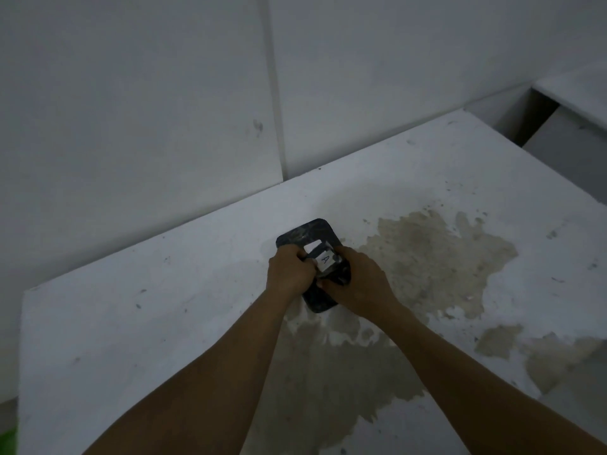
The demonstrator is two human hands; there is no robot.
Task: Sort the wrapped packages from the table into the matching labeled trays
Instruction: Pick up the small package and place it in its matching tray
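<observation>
A small black rectangular tray lies on the white table, near its middle. Over the tray's near half both hands grip a dark wrapped package that carries a white label marked "A". My left hand holds the package's left side. My right hand clasps its right and near side. A second white label patch shows on the tray just beyond the package. Whether the package rests in the tray or hovers above it I cannot tell.
The table top has a large brownish stain to the right of the tray and towards me. White wall panels stand right behind the table. A gap and another white surface lie at the far right.
</observation>
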